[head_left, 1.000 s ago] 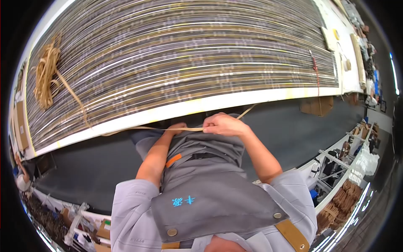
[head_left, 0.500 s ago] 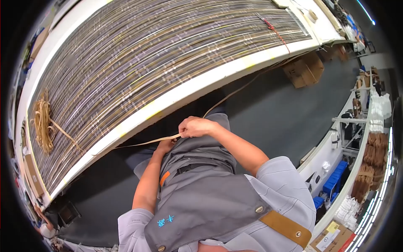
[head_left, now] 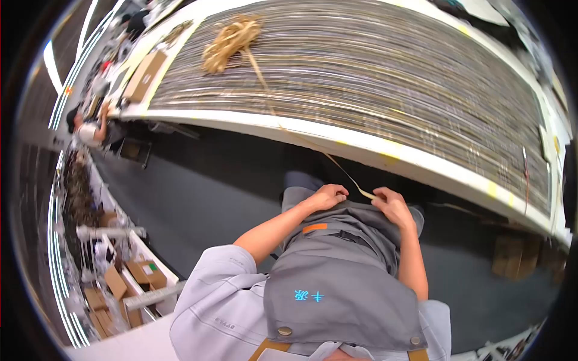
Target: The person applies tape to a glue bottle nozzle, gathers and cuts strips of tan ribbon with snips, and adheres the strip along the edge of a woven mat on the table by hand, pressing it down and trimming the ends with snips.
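My right hand (head_left: 392, 207) pinches a flat tan ribbon (head_left: 343, 170) between thumb and fingers in front of the apron. From there the ribbon runs up over the table edge to a loose tan bundle of ribbon (head_left: 232, 43) on the striped, plaid-patterned cloth (head_left: 361, 66). My left hand (head_left: 328, 197) is closed with curled fingers, just left of the ribbon and close to the grey apron (head_left: 343, 271). Whether anything small is in it cannot be seen.
The table's white edge (head_left: 385, 157) crosses in front of me. A slim tool with a red cord (head_left: 526, 174) lies at the cloth's right end. Cardboard boxes stand on the table (head_left: 144, 76) and floor (head_left: 516, 256). Another person (head_left: 90, 129) is at the far left.
My view has swung left, so the ribbon bundle now sits higher and nearer the middle. My hands have moved apart; the left has come out into view, and the right still grips the ribbon.
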{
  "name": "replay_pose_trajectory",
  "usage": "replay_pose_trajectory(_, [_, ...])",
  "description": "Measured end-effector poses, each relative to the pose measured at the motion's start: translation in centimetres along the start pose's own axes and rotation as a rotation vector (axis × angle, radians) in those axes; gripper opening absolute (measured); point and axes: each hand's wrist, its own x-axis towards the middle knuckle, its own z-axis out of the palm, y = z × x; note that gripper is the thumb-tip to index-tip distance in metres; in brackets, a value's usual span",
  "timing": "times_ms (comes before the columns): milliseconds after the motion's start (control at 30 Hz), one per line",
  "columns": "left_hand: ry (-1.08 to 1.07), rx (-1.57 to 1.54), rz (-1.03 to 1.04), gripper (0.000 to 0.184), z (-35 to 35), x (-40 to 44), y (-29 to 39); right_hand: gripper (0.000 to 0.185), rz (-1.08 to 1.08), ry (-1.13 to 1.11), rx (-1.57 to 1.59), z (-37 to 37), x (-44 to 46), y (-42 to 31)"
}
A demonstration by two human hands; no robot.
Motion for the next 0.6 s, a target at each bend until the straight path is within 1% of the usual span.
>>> replay_pose_trajectory(33, [0.004, -0.005, 0.011, 0.026, -1.0, -0.8, 0.5, 0.034, 0.049, -0.03, 0.044, -0.1, 0.5, -0.1])
replay_pose_trajectory(67, [0.006, -0.005, 0.023, 0.025, -2.2, -1.6, 1.1, 0.031, 0.046, -0.032, 0.033, 0.0, 0.7, 0.1])
replay_pose_trajectory(100, [-0.087, 0.009, -0.041, 0.023, -3.7, -2.2, 2.0, 0.029, 0.051, -0.028, 0.024, 0.1, 0.6, 0.4])
replay_pose_trajectory(167, [-0.199, -0.081, -0.016, 0.023, -7.2, -3.9, 4.3, 0.02, 0.089, -0.066, 0.008, -0.2, 0.4, -0.4])
replay_pose_trajectory(233, [-0.03, -0.152, 0.032, 0.024, -11.5, -6.4, 8.1, 0.017, 0.123, -0.114, 0.058, -0.4, 0.5, -0.6])
replay_pose_trajectory(300, [0.238, -0.19, 0.081, 0.024, -15.7, -7.7, 10.8, 0.016, 0.127, -0.127, 0.087, -0.6, 0.3, -1.5])
replay_pose_trajectory(367, [0.462, -0.049, 0.063, 0.022, -19.8, -7.1, 10.5, 0.015, 0.125, -0.143, 0.11, -1.0, 0.1, -2.9])
replay_pose_trajectory(433, [0.599, -0.05, 0.113, 0.02, -23.8, -5.4, 9.7, 0.015, 0.124, -0.166, 0.16, -1.2, -0.1, -4.4])
replay_pose_trajectory(467, [0.649, -0.066, 0.126, 0.019, -25.7, -4.3, 9.1, 0.015, 0.117, -0.178, 0.136, -1.4, 0.0, -4.8])
replay_pose_trajectory(533, [0.734, -0.062, 0.142, 0.019, -27.9, -2.8, 8.8, 0.015, 0.139, -0.192, 0.125, -1.8, -0.4, -6.1])
replay_pose_trajectory(600, [0.72, -0.048, 0.16, 0.019, -28.3, -2.2, 9.4, 0.015, 0.125, -0.195, 0.164, -2.2, -0.6, -7.3])
